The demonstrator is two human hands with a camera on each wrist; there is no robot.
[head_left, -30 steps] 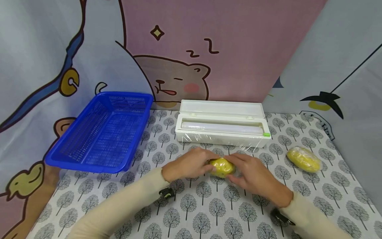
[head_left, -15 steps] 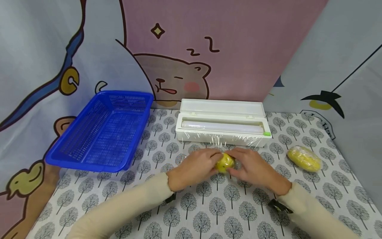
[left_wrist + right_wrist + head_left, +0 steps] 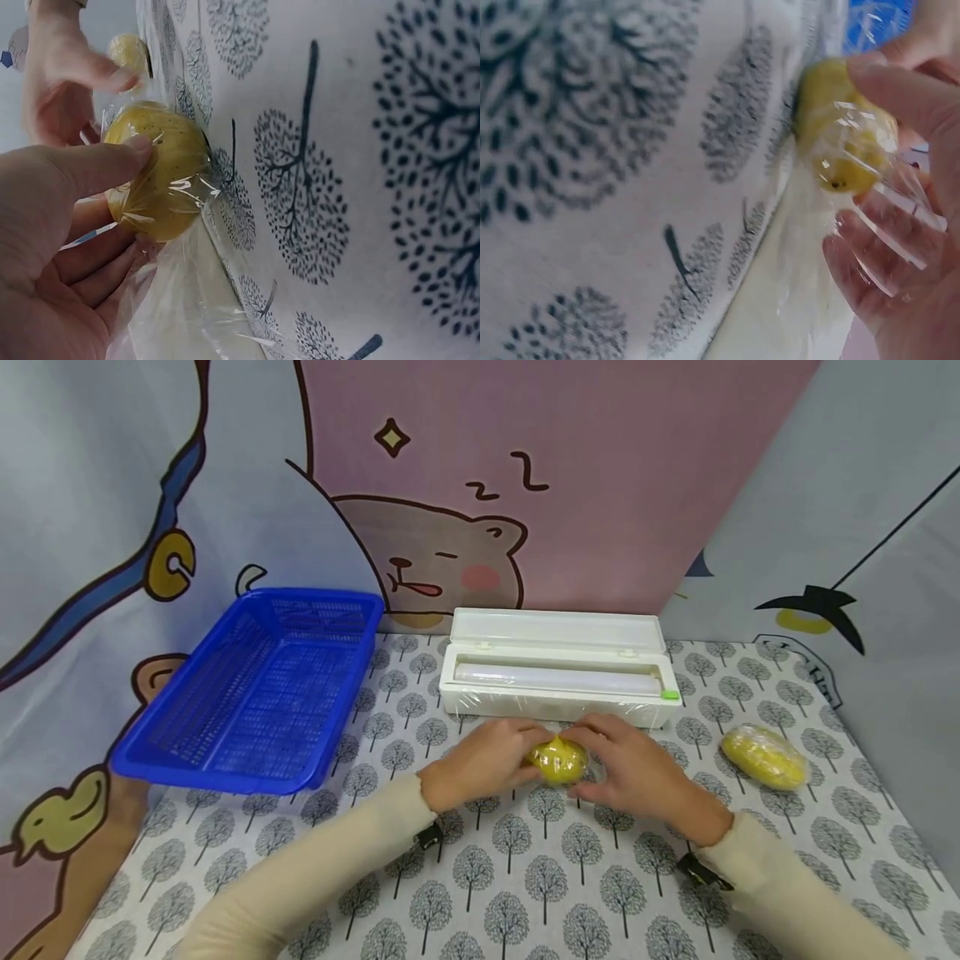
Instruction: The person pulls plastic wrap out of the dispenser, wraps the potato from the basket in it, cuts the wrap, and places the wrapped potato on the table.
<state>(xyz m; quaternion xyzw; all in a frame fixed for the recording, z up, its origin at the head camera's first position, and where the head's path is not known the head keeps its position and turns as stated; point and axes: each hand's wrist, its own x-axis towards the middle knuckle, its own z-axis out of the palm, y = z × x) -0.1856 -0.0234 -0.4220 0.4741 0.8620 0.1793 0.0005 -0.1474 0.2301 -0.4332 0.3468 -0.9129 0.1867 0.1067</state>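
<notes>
A speckled yellow oval piece of produce [image 3: 558,762], draped in clear cling film [image 3: 199,300], is between both hands over the middle of the table. My left hand [image 3: 487,760] grips its left side; the left wrist view shows the thumb on top and fingers beneath. My right hand [image 3: 641,772] is around the right side, fingers loosely bent against the film [image 3: 870,225] and thumb overlapping the produce in the right wrist view. Just beyond stands a white cling film box [image 3: 487,700], lid raised, with the film roll [image 3: 558,678] inside.
Another yellow piece wrapped in film [image 3: 765,757] lies at the right. A blue plastic basket [image 3: 225,777] stands at the left. The tree-patterned tablecloth [image 3: 510,893] covers the table, and printed curtains [image 3: 600,485] hang behind and at the sides.
Both hands and the produce have shifted slightly toward the box, and the produce has turned between the fingers. Film strands stretched in front of the box earlier show less now.
</notes>
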